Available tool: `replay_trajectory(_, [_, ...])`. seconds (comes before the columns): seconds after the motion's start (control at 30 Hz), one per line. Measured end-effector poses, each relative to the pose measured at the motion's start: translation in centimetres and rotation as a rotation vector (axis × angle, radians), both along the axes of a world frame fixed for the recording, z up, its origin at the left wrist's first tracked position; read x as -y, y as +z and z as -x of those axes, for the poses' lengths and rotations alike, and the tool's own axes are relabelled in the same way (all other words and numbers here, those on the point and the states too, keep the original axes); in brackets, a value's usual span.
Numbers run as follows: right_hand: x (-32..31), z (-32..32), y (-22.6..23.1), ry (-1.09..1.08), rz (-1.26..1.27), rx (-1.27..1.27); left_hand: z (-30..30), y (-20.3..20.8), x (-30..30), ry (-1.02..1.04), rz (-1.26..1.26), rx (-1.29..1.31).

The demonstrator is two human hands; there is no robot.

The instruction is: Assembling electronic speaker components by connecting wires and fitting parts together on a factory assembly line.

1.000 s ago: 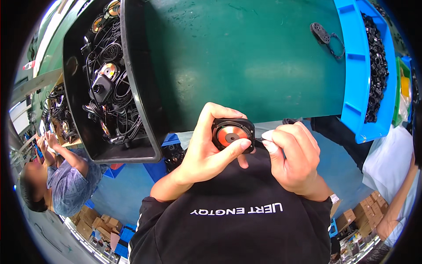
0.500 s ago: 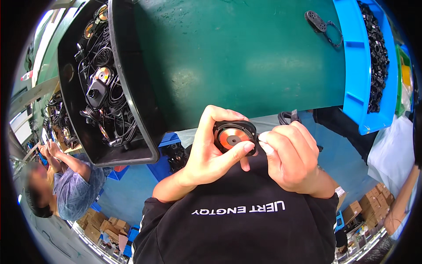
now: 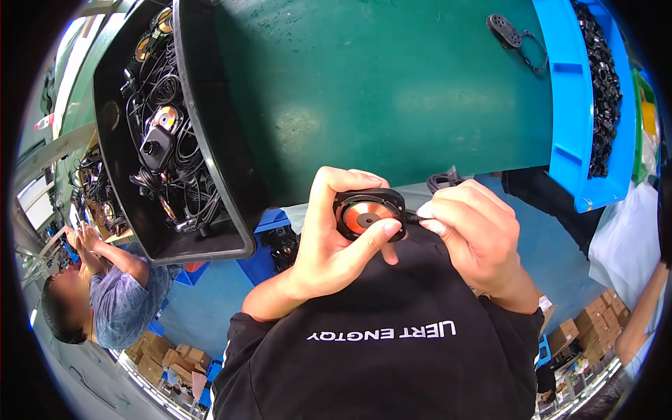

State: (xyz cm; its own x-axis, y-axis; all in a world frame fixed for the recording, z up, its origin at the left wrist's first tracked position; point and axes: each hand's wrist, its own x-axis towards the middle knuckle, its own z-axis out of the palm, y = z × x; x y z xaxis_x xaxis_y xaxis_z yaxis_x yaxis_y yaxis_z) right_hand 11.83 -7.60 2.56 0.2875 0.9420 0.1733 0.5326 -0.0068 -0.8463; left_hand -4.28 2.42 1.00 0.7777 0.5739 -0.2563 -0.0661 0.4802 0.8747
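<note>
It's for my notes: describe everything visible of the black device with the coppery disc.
The black device has a rounded, plastic-looking housing around a shiny coppery disc with a dark centre. The disc faces the camera. The left hand grips it near the green table's edge, thumb partly over its face. A black cable-like piece, pinched by the right hand, meets its right side; whether joined is unclear.

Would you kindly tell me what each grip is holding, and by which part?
The left grip holds a black housing by its outer edges, coppery face showing; the right grip pinches what seems a black cable close beside the housing.
</note>
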Motion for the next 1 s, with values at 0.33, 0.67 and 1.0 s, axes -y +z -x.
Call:
replay_trajectory(0.33, [0.3, 0.8, -0.4, 0.058, -0.011, 0.068, 0.2, -0.6, 0.4, -0.086, -0.075, -0.037])
replay_trajectory(0.67, [0.4, 1.6, -0.6, -0.007, -0.057, 0.066, -0.5, -0.4, 0.6, -0.041, 0.124, 0.048])
replay_trajectory(1.0, [-0.5, 0.8, -0.4, 0.065, -0.043, -0.024, 0.0, 0.0, -1.0, -0.102, -0.086, -0.003])
